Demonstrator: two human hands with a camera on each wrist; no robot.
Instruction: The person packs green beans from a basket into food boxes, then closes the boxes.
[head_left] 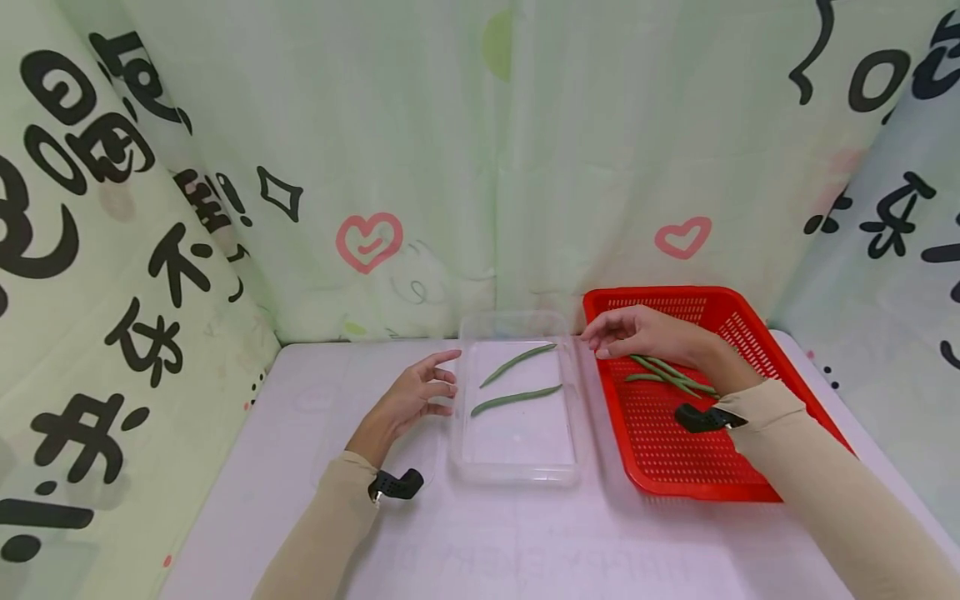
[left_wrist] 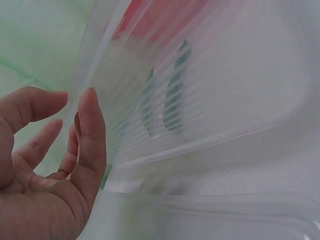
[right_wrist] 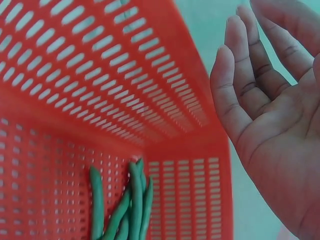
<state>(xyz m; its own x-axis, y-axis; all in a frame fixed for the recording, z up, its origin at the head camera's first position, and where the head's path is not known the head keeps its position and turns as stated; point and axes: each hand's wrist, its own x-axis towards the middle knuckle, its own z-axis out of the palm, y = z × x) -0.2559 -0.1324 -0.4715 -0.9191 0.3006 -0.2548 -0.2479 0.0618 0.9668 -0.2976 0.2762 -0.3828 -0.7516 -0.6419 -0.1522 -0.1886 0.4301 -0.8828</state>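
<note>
Two green beans (head_left: 517,400) lie apart in a clear plastic container (head_left: 517,475) at the middle of the table. My left hand (head_left: 420,392) is beside the container's left wall, fingers loosely bent and holding nothing; the left wrist view shows the beans blurred through the clear wall. Over the left rim of a red perforated basket (head_left: 637,467) hangs my right hand (head_left: 637,332), its fingers relaxed with nothing between them. Several more green beans (right_wrist: 135,200) lie in a loose bunch on the basket floor, partly under my right wrist in the head view.
A white table (head_left: 420,542) carries the container and the basket, which stand side by side with a narrow gap. Pale green curtains (head_left: 435,150) with black writing and pink hearts hang behind and on both sides. Each wrist wears a black camera strap (head_left: 397,483).
</note>
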